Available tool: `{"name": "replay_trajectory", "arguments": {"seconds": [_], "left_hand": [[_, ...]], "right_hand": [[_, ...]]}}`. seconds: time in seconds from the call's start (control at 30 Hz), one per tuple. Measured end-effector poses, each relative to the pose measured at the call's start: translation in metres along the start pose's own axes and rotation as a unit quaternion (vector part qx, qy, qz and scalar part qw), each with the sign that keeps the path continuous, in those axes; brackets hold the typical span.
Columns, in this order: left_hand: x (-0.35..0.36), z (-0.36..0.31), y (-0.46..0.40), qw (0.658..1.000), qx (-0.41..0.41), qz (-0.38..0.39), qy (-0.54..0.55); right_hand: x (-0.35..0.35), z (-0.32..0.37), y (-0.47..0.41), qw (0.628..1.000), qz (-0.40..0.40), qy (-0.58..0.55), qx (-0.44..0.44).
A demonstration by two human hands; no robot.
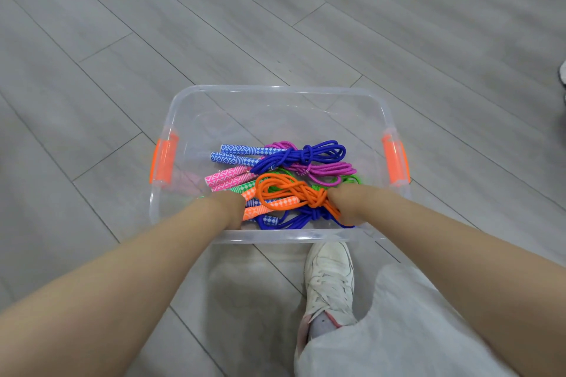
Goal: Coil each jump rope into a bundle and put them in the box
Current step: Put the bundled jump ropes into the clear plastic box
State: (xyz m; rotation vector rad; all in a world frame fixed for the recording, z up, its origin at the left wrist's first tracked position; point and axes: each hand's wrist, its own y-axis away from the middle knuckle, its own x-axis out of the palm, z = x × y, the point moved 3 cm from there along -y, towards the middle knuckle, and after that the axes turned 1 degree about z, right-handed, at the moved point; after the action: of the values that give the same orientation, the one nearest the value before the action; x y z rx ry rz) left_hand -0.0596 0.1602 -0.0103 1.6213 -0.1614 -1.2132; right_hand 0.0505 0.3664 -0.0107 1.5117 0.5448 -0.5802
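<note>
Orange rope bundle (291, 196) lowered into the box (275, 90).
Five coiled bundles were counted inside; none was seen outside. The fingers' state could not be told.

Two bare forearms reach forward and down, converging toward the middle. The left hand (228, 208) and right hand (344, 203) point away from the camera, wrists bent downward; the fingers are hidden, so their grip cannot be told.
</note>
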Motion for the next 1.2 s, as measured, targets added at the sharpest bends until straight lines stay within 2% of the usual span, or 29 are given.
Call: {"name": "replay_trajectory", "arguments": {"seconds": [0.1,0.2,0.3,0.37,0.47,0.6,0.7,0.8,0.97,1.2], "left_hand": [[0.001,0.001,0.000,0.996,0.008,0.010,0.092],[-0.004,0.003,0.009,0.992,0.017,-0.010,0.124],[-0.012,0.010,0.024,0.986,0.021,-0.070,0.150],[-0.022,0.018,0.041,0.975,0.030,-0.128,0.177],[-0.042,0.031,0.077,0.961,0.058,-0.223,0.154],[-0.065,0.061,0.132,0.956,0.054,-0.283,0.050],[-0.078,0.092,0.179,0.958,0.033,-0.285,-0.011],[-0.085,0.127,0.228,0.954,-0.001,-0.299,-0.021],[-0.062,0.197,0.298,0.944,-0.065,-0.322,0.039],[0.037,0.291,0.353,0.927,-0.158,-0.300,0.158]], "right_hand": [[0.003,0.004,0.001,0.999,0.015,-0.029,-0.018],[0.000,0.006,0.008,0.997,0.023,-0.068,-0.021],[-0.012,0.004,0.021,0.997,0.019,-0.080,0.009],[-0.031,0.005,0.034,0.996,-0.017,-0.090,0.015],[-0.073,0.013,0.058,0.993,-0.081,-0.082,0.019],[-0.133,0.046,0.091,0.986,-0.159,-0.050,0.009],[-0.172,0.090,0.114,0.980,-0.198,-0.007,-0.022],[-0.209,0.139,0.133,0.969,-0.237,0.032,-0.054],[-0.262,0.234,0.156,0.954,-0.271,0.066,-0.108],[-0.286,0.382,0.145,0.942,-0.270,0.083,-0.184]]}}
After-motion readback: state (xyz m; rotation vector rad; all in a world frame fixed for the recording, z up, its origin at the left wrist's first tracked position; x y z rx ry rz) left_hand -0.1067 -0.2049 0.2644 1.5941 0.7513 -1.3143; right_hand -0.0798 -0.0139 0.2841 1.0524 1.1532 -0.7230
